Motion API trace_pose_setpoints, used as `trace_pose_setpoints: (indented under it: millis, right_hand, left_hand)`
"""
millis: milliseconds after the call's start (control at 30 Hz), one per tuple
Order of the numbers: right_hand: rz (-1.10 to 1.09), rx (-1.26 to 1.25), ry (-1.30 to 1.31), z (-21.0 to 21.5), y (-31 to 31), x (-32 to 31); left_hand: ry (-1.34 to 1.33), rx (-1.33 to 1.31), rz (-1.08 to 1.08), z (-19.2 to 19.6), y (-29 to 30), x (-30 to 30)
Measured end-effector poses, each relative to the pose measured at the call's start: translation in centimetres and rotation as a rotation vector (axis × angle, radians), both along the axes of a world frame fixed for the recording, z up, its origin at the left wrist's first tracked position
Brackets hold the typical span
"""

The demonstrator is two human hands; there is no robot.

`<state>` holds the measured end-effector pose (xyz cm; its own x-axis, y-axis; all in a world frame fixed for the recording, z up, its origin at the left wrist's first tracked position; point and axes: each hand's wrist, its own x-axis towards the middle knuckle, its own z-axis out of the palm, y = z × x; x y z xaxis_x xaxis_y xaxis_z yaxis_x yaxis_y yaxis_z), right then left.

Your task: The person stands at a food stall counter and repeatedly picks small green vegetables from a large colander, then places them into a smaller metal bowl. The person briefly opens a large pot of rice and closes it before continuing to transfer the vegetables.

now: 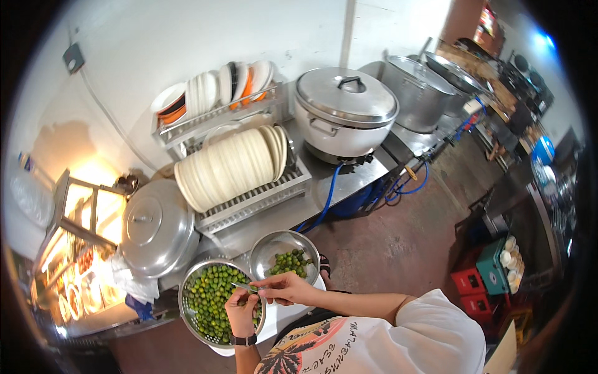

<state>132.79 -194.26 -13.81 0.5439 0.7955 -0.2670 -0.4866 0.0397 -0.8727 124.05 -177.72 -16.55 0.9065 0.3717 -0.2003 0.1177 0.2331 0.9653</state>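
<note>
Above the rim of a perforated metal colander (185, 316), my two hands meet close together. The colander is full of small green citrus fruits (215, 299), a few of them yellowish. My right hand (288, 288) is closed on a small knife (242, 285), whose short blade points left. My left hand (242, 308), with a dark watch at its wrist, pinches a small green citrus fruit (253, 288) against the blade; fingers hide most of it. Just beyond my right hand, a round metal bowl (261, 250) holds a smaller heap of green citrus pieces.
A dish rack (255, 209) with cream plates stands on the steel counter beside a large lidded rice cooker (346, 115). Left are a big lidded pot (156, 227) and a lit food display (81, 237). Crates (476, 290) stand at right; a blue hose (330, 196) hangs off the counter.
</note>
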Motion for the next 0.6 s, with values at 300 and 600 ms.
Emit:
trace_pose_setpoints:
  millis: [300, 600]
  right_hand:
    - [-0.312, -0.163, 0.31, -6.0, -4.1, -1.7]
    - [-0.618, -0.414, 0.278, -11.2, -16.5, -2.1]
  left_hand:
    - [0.351, -0.054, 0.033, -10.2, -0.9, 4.8]
    - [0.378, -0.013, -0.096, -11.8, -1.9, 8.2]
